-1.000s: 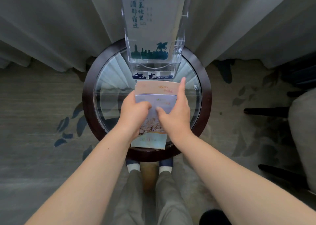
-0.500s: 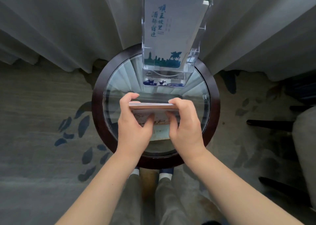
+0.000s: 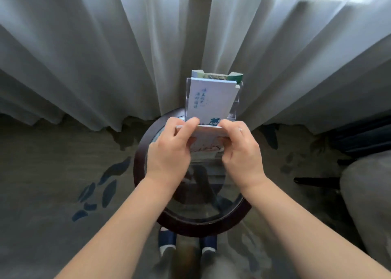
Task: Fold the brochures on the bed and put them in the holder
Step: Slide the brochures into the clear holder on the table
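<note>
A folded pale brochure (image 3: 208, 140) is held upright between both hands just in front of the clear acrylic holder (image 3: 236, 107). My left hand (image 3: 170, 149) pinches its left end, fingers over the top edge and thumb below. My right hand (image 3: 241, 151) pinches the right end the same way. The holder stands at the far side of the round table and carries a stack of white brochures with blue writing (image 3: 210, 99); a green-printed brochure (image 3: 215, 75) sticks up in its rear pocket. The holder's lower front pocket is hidden behind my hands.
The round glass-topped table has a dark wooden rim (image 3: 190, 225). White curtains (image 3: 95, 52) hang close behind it. A grey upholstered chair (image 3: 368, 204) stands at the right. Patterned carpet (image 3: 63, 183) lies around, and my feet in blue socks (image 3: 167, 241) show below the table.
The brochure was folded flat on the glass, then lifted on edge. Both hands have carried it farther from me, up against the holder's front. The view has tilted upward.
</note>
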